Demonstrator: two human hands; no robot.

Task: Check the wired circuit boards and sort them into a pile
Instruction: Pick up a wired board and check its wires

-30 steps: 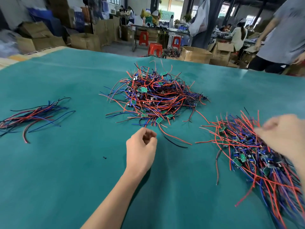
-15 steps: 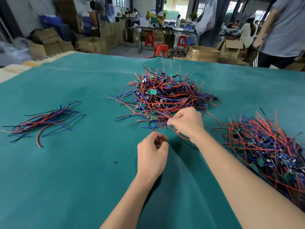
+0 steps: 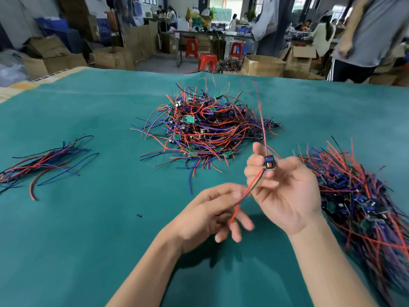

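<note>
Two hands raised over the cloth (image 3: pixel 88 240), nearest the camera. Left hand (image 3: pixel 212 213) low and loosely curled, fingertips pinching the red and black leads (image 3: pixel 245 193) that trail from the board (image 3: pixel 269 163); probably steadying them for a look at the joints. Right hand (image 3: pixel 285 189) palm toward the camera, fingers curled round the board, lifting it to eye line, likely for inspection. One red lead (image 3: pixel 261 120) blurred, rising from the board past the far heap.

Just right of that hand, partly blurred: pile (image 3: pixel 358 196) of boards with wires lying roughly one way, seemingly the sorted lot, kept close for easy dropping. Well apart at the left: bundle (image 3: pixel 44 162) of loose wires, no boards visible among them, perhaps set aside.

Farther, mid-cloth: tangled heap (image 3: pixel 208 127) of boards and red, blue and black wires, presumably the unchecked stock, within reach of both hands. Small dark speck (image 3: pixel 139 216) on the cloth before it, too small to identify.

Beyond the table edge: cardboard boxes (image 3: pixel 263 65), red stools (image 3: pixel 207 60), a standing person (image 3: pixel 363 38) at the right.

Judged stage: checking this board, sorting to the right not yet done.
</note>
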